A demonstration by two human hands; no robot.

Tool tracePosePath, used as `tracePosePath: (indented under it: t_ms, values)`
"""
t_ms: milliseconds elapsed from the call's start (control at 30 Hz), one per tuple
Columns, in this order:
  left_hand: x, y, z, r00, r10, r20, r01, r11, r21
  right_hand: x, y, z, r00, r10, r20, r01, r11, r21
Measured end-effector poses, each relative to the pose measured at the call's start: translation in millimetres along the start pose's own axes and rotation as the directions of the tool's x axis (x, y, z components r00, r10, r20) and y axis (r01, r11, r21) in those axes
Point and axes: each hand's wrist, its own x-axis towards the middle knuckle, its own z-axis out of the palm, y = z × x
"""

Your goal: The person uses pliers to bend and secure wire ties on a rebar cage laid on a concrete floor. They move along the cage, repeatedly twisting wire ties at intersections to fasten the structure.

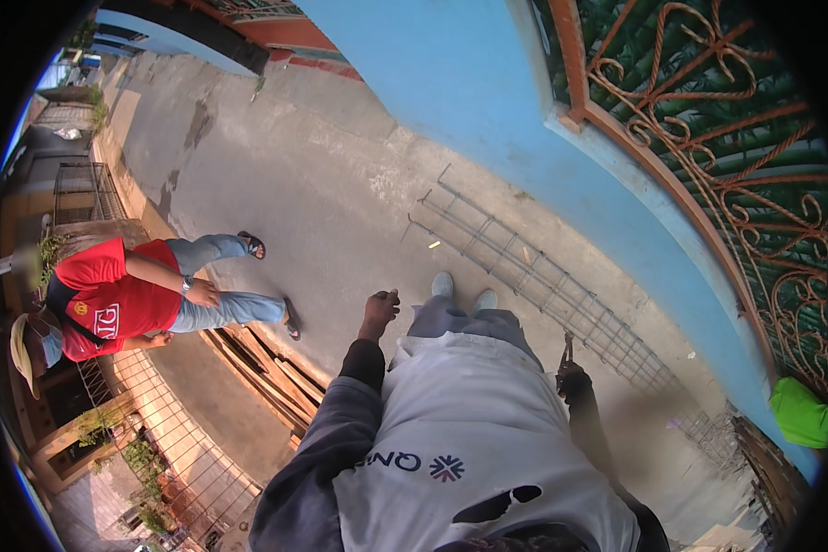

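My left hand [378, 313] is held out ahead of my body, its fingers curled in. Whether something small is inside it I cannot make out. In my right hand [575, 383], which wears something dark, is a pair of pincers [568, 349], pointing forward. Beyond that hand a long rebar cage [543, 283] of thin bars and square stirrups lies on the ground along the blue wall, its bar ends sticking out at the far end. My shoes [442, 285] stand just beside it.
A person in a red shirt [101, 294] walks on the left. Wooden planks [271, 377] lie on that side. The blue wall [451, 69] carries a rusty ornamental grille [699, 120] and a green cloth [800, 411]. A small yellow piece [434, 246] lies near the cage.
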Motion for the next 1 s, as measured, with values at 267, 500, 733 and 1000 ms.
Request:
tracePosePath:
  t_ms: [267,500,733,1000]
  values:
    - [3.2,2.2,22.1,1.000,0.011,0.018,-0.011,1.000,-0.013,-36.7,-28.4,1.3,0.998,-0.024,-0.057,0.017,0.993,-0.115]
    - [1.6,3.7,32.3,0.999,0.035,0.016,-0.034,0.999,-0.040,-8.6,-28.6,-27.4,0.951,-0.260,0.169,0.255,0.345,-0.903]
    - [-14.9,-1.4,10.2,0.997,-0.033,-0.066,0.035,0.999,0.023,-6.6,-33.7,14.1,0.985,0.161,0.063,-0.145,0.968,-0.204]
    - [-1.8,3.0,-0.6,1.000,-0.019,-0.008,0.019,1.000,-0.009,15.5,-31.7,18.1,0.981,-0.113,0.156,0.169,0.896,-0.412]
